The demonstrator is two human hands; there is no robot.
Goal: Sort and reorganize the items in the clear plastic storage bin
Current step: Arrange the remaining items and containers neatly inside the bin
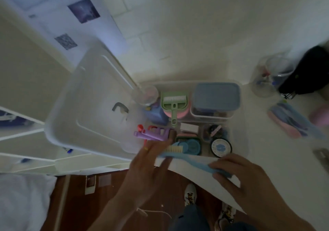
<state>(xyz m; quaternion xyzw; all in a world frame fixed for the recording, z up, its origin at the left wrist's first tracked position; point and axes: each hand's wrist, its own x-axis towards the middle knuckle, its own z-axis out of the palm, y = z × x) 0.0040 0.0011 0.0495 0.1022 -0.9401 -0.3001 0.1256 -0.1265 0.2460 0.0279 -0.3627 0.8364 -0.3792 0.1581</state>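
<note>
Now keep your right hand (236, 170) gripping the brush (187, 159) handle, left hand (151, 161) fingers spread, and lower it bristles-first into the bin (238, 141).

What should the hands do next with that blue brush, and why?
Probably lower the blue brush into the clear bin. The right hand grips its handle, its bristle end already sits over the bin's near edge, and the left hand rests open beside the bristles, ready to guide it in.
</note>
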